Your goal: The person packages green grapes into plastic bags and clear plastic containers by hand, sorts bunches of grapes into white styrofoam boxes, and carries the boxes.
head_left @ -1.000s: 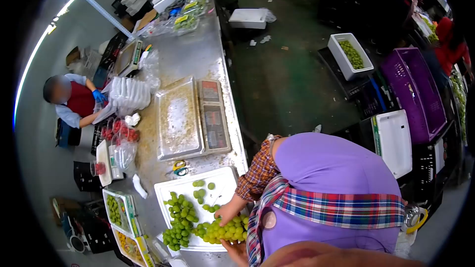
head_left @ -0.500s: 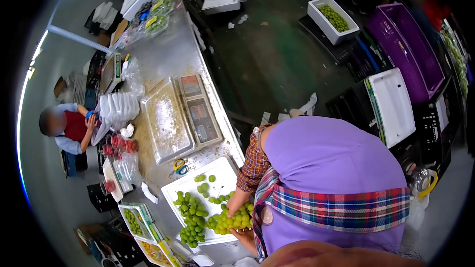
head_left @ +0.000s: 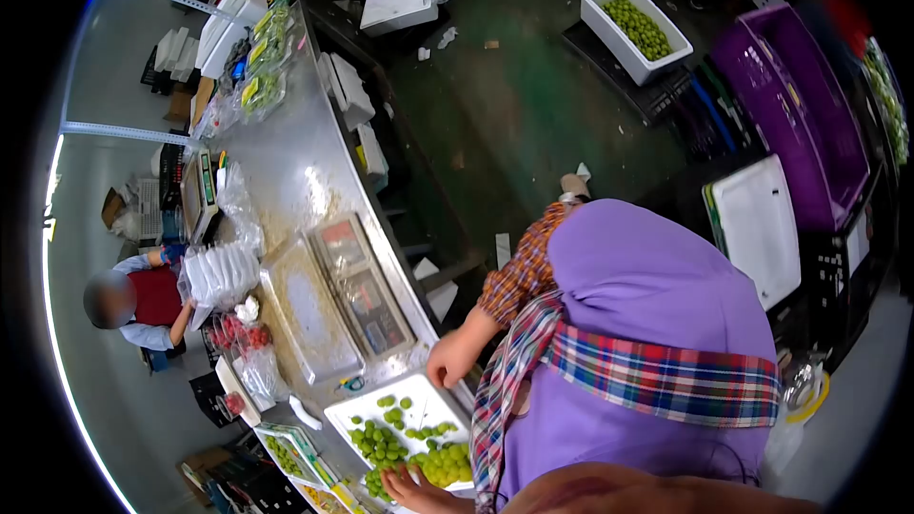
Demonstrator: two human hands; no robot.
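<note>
Lying in a white tray (head_left: 436, 402), a dark-green cluster of grapes (head_left: 376, 440) and a yellower bunch (head_left: 446, 464) sit beside each other, loose grapes scattered above them. The left hand (head_left: 419, 492) has its fingers apart at the lower side of the grapes, hiding a few. The right hand (head_left: 457, 352) is curled by the tray's rim; I cannot tell whether it pinches anything. Farther right, a white foam box (head_left: 665, 65) full of green grapes stands near a purple crate (head_left: 795, 119). The metal table (head_left: 295, 138) carries a stained scale (head_left: 305, 300), clear cups of red fruit (head_left: 238, 331) and stacked clear containers (head_left: 221, 276), beside which a co-worker (head_left: 152, 295) stands. A dark green floor (head_left: 486, 157), littered with scraps, runs alongside. The plaid apron (head_left: 509, 371) blocks the tray's right end.
</note>
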